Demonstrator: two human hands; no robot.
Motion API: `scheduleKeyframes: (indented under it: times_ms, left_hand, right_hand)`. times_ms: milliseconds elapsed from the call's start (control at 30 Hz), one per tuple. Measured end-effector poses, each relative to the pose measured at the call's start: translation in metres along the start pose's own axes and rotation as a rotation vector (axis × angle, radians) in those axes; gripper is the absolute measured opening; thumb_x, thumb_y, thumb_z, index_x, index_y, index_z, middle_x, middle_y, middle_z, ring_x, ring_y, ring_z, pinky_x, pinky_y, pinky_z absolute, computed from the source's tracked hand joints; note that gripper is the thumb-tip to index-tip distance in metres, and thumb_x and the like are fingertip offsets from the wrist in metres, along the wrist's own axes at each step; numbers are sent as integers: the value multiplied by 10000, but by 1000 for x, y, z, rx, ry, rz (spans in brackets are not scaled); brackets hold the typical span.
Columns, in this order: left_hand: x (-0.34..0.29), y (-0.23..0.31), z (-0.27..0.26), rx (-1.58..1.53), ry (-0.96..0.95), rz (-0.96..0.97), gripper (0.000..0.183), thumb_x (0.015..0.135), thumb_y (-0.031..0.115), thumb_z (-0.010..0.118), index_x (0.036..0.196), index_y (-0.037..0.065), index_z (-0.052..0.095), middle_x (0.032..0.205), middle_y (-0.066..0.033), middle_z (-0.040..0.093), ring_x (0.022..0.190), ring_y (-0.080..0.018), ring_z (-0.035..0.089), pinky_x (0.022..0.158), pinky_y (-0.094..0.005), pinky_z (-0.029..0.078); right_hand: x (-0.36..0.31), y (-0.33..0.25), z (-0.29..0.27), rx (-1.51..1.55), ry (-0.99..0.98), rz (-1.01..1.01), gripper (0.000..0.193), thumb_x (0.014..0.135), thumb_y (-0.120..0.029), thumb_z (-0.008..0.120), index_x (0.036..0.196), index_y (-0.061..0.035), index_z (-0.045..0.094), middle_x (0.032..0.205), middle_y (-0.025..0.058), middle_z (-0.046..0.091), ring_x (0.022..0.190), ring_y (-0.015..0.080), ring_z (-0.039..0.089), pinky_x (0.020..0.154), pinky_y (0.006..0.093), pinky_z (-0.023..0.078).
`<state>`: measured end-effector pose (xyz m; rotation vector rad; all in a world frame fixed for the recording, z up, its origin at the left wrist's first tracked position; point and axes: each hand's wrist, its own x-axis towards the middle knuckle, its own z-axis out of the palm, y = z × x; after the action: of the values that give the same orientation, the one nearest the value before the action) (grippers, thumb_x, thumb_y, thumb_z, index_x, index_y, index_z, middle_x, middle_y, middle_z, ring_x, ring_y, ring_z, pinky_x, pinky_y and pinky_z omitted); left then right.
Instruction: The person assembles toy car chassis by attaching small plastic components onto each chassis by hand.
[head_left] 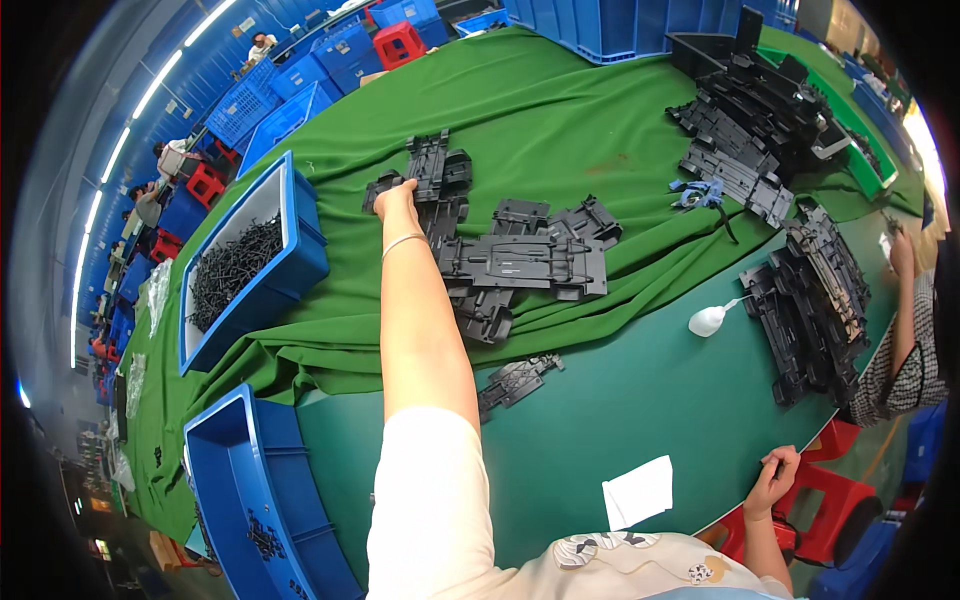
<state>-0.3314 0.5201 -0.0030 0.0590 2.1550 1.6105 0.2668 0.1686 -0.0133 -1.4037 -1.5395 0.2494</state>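
My left hand [396, 197] reaches far across the table, its fingers closed on the edge of a black plastic chassis [430, 165]. Most of the fingertips are hidden against the dark part. Nearer to me, another black chassis [525, 262] lies crosswise on top of several similar ones in a loose heap. My right hand [773, 481] rests by the table's right front edge, its fingers curled in with nothing visible in them. A smaller black chassis piece [522, 382] lies beside my left forearm.
Left stand a blue bin [310, 250] of black rods and a blue bin [290, 480] with few parts. Right are stacked chassis [810, 300], a white squeeze bottle [707, 320] and a co-worker's hand [902, 250]. White paper [640, 492] lies in front; red stools stand beside the table.
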Motion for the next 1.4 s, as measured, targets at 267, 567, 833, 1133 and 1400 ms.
scheduleKeyframes:
  times_ms: [267, 567, 833, 1133, 1400]
  left_hand:
    - [6, 21, -25, -534, -399, -70, 165, 633, -13, 688, 766, -11, 591, 798, -107, 605, 670, -227, 586, 564, -351, 494]
    - [-71, 138, -137, -317, -1014, 147, 216, 697, 107, 677, 877, 65, 565, 792, -18, 601, 694, -130, 570, 562, -244, 442]
    - [-133, 29, -191, 646, -863, 264, 324, 705, 236, 672, 895, -3, 566, 729, -33, 574, 615, -106, 540, 575, -251, 466]
    - [-196, 13, -306, 2, -832, 281, 105, 802, 168, 566, 826, 95, 494, 786, -27, 581, 690, -97, 569, 556, -219, 466]
    - [-330, -120, -351, -727, -1023, 22, 603, 717, 91, 614, 1246, 88, 323, 1010, -110, 521, 762, -174, 566, 585, -266, 506]
  right_hand:
    - [-5, 1, -5, 19, 10, 11, 74, 780, 39, 370, 799, -21, 410, 664, 57, 391, 620, 144, 372, 589, 253, 317]
    - [-3, 3, -5, 24, 15, -14, 53, 801, 19, 371, 794, -27, 397, 682, 50, 373, 640, 130, 362, 603, 243, 311]
    - [-4, 2, -3, 50, 68, -66, 77, 772, 45, 387, 807, -14, 421, 674, 73, 418, 610, 156, 406, 571, 263, 346]
    - [-8, 8, -3, 196, 132, -79, 92, 775, 61, 389, 828, -4, 427, 681, 72, 430, 606, 156, 421, 585, 263, 365]
    - [4, -10, -1, -73, 35, -25, 79, 770, 45, 460, 833, 8, 489, 758, 80, 493, 693, 168, 476, 655, 276, 399]
